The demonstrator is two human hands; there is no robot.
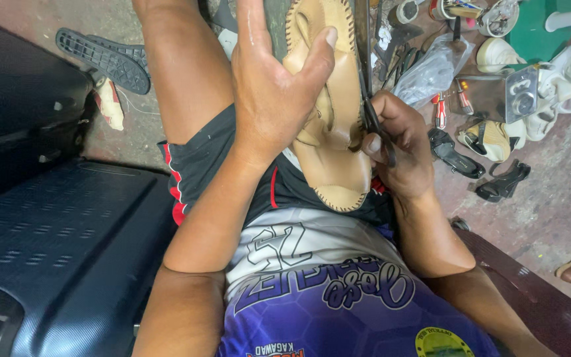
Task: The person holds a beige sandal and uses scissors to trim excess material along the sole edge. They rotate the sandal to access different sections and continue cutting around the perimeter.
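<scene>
A tan leather sandal with stitching along its edge rests upright on my lap, sole side facing me. My left hand presses against its left side, thumb laid across the sole. At the sandal's right edge my right hand is closed around a thin dark tool whose tip meets the sandal's rim.
A dark blue hard suitcase lies at my left. A black shoe sole lies on the concrete floor behind my knee. To the right the floor holds several shoes, a plastic bag, small tools and tape rolls.
</scene>
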